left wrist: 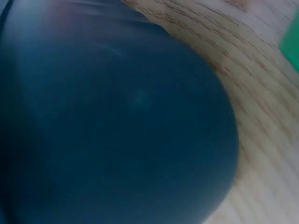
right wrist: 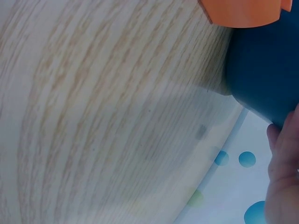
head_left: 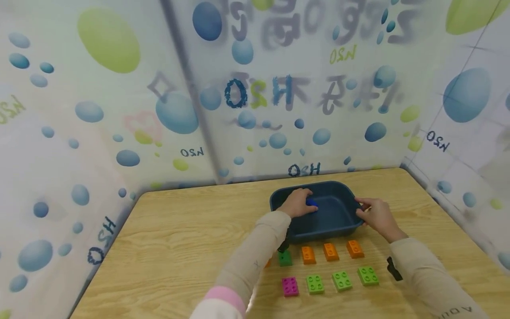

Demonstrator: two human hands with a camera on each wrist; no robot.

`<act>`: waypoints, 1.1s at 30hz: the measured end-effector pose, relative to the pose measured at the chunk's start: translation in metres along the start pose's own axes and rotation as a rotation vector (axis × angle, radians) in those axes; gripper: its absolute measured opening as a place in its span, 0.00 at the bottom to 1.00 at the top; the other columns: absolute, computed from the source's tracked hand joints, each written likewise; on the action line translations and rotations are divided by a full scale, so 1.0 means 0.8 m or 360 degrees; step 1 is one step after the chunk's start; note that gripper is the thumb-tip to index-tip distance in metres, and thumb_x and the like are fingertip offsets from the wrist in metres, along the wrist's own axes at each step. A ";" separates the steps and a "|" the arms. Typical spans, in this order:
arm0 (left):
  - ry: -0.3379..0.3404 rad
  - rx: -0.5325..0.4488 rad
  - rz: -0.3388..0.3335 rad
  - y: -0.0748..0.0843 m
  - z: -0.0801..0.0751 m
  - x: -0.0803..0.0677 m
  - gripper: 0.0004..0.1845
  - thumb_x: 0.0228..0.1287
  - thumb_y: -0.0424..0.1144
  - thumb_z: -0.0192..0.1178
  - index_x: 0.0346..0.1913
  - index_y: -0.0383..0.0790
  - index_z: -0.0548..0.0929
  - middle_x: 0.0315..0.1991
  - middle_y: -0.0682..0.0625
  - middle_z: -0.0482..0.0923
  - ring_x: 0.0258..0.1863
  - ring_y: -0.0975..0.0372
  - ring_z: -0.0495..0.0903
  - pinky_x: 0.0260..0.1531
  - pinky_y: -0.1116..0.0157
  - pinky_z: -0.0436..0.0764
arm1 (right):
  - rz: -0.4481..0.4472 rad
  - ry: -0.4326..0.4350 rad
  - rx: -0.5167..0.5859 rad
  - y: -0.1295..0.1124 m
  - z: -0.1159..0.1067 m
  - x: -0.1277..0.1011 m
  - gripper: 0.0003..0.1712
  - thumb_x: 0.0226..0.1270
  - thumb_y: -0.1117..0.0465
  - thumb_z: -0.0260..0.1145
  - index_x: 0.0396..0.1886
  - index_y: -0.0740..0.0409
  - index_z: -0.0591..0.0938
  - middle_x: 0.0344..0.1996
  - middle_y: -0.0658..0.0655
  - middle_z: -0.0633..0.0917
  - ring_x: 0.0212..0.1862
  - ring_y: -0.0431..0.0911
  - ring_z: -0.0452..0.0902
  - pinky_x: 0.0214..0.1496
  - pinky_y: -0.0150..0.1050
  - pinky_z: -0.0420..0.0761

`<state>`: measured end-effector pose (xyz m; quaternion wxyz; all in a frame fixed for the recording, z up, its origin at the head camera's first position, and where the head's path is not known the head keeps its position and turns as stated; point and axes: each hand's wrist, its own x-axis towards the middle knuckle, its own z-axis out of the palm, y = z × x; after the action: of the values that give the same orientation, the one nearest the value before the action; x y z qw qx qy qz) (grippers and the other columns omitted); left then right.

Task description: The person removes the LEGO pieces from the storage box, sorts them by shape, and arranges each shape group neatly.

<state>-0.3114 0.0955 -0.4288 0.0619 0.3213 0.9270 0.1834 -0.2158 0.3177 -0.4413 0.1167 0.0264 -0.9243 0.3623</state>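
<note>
A dark blue plastic bin (head_left: 334, 212) stands on the table. My left hand (head_left: 295, 204) reaches over its near left side and pinches a small blue building block (head_left: 312, 203) between thumb and fingers, inside the bin. At the bin's right end, my right hand (head_left: 379, 217) grips the rim, thumb and fingers on either side of it. The left wrist view is mostly filled by the bin's outer wall (left wrist: 140, 121), with the left hand out of sight. In the right wrist view, the right hand (right wrist: 286, 175) shows at the bin's side.
In front of the bin lie orange blocks (head_left: 330, 251) and a dark green block (head_left: 284, 258) in a row. Nearer is a second row: a magenta block (head_left: 290, 286) and light green blocks (head_left: 341, 281). A patterned curtain (head_left: 247, 146) hangs behind the wooden table (head_left: 179, 239).
</note>
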 end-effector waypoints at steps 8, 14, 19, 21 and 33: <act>0.0031 -0.0350 -0.0157 -0.011 0.011 0.001 0.27 0.53 0.46 0.63 0.54 0.37 0.73 0.49 0.46 0.75 0.48 0.60 0.73 0.46 0.68 0.72 | 0.0005 0.0009 0.0000 -0.002 -0.001 0.001 0.22 0.54 0.72 0.56 0.51 0.75 0.72 0.23 0.61 0.79 0.13 0.49 0.74 0.13 0.34 0.71; 0.0064 -0.0491 -0.0214 -0.010 0.012 -0.001 0.26 0.52 0.44 0.64 0.52 0.36 0.74 0.48 0.46 0.75 0.47 0.59 0.74 0.45 0.68 0.72 | -0.0004 0.0017 0.0001 -0.002 -0.001 0.002 0.22 0.53 0.72 0.56 0.50 0.75 0.73 0.23 0.61 0.80 0.13 0.49 0.74 0.13 0.34 0.71; 0.0110 -0.0483 -0.0214 -0.009 0.013 -0.001 0.23 0.50 0.42 0.65 0.49 0.35 0.76 0.44 0.45 0.77 0.43 0.59 0.75 0.43 0.68 0.73 | -0.0005 0.0020 0.0018 0.001 0.000 0.003 0.22 0.53 0.72 0.56 0.51 0.75 0.73 0.23 0.61 0.80 0.13 0.49 0.74 0.13 0.34 0.71; 0.0108 -0.0497 -0.0219 -0.010 0.015 0.000 0.23 0.49 0.42 0.66 0.48 0.35 0.77 0.43 0.45 0.78 0.42 0.59 0.76 0.43 0.67 0.73 | -0.0004 0.0018 0.0027 0.001 0.000 0.003 0.22 0.54 0.73 0.56 0.51 0.75 0.73 0.23 0.60 0.80 0.13 0.49 0.73 0.13 0.34 0.71; 0.0058 -0.0541 -0.0213 -0.014 0.026 0.007 0.22 0.47 0.43 0.68 0.47 0.40 0.77 0.41 0.46 0.77 0.40 0.60 0.75 0.39 0.67 0.74 | 0.0009 0.0026 0.0025 0.003 0.001 0.001 0.22 0.53 0.72 0.57 0.50 0.75 0.73 0.23 0.60 0.79 0.13 0.50 0.74 0.12 0.35 0.70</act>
<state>-0.3175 0.0974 -0.4523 0.1104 0.2406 0.9029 0.3386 -0.2168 0.3189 -0.4428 0.1230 0.0217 -0.9206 0.3701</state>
